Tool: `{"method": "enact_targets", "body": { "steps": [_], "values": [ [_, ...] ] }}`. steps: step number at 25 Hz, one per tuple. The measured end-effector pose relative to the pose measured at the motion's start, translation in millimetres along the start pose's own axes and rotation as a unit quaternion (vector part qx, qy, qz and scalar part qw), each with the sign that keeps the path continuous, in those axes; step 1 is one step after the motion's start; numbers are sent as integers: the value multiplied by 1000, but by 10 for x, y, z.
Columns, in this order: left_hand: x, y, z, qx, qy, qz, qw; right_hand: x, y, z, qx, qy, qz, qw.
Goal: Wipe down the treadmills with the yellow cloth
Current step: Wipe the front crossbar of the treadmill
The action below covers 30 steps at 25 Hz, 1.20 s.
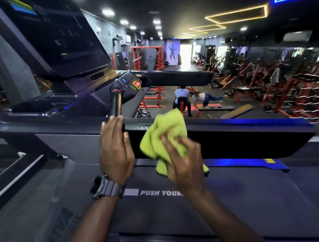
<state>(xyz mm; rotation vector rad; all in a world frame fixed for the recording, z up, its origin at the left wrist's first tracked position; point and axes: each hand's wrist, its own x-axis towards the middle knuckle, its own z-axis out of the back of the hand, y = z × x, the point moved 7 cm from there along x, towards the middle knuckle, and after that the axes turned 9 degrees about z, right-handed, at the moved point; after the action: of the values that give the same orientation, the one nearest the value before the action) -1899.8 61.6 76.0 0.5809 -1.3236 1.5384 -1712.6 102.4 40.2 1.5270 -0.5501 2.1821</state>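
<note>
The yellow cloth (164, 131) is bunched against the black side handrail (246, 137) of the treadmill, draped over its top and front face. My right hand (185, 161) grips the cloth and presses it on the rail. My left hand (115, 149), with a dark watch on the wrist, holds the rail's left end where an upright black grip bar (115, 104) rises; its thumb is on the near face and its fingers reach over the top. The treadmill console (58, 37) with a dark screen stands at the upper left. The belt (176, 201) reads "PUSH YOUR".
A small control panel (131, 83) with red and green buttons sits above the grip bar. A second treadmill's rail (180, 79) runs behind. Beyond lies the gym floor with red racks (147, 58), benches and two people (183, 98) exercising.
</note>
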Motion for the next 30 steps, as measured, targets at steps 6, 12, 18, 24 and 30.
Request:
{"method": "enact_targets", "body": {
  "steps": [6,12,18,24,30],
  "values": [
    [-21,-159,-54,33,25,-18,999,-65,-298,205,3,-17,-68,998],
    [-46,-167,-77,30,47,-51,997,242,-625,575,-36,-30,-107,993],
    [-38,-183,-63,15,51,-52,997,1108,-1072,158,-75,284,-271,917],
    [-9,-176,-6,18,5,-66,998,1109,-1212,232,-25,353,-241,904],
    [352,-165,167,-27,16,-62,998,1245,-853,-5,-10,361,-208,909]
  ]
}}
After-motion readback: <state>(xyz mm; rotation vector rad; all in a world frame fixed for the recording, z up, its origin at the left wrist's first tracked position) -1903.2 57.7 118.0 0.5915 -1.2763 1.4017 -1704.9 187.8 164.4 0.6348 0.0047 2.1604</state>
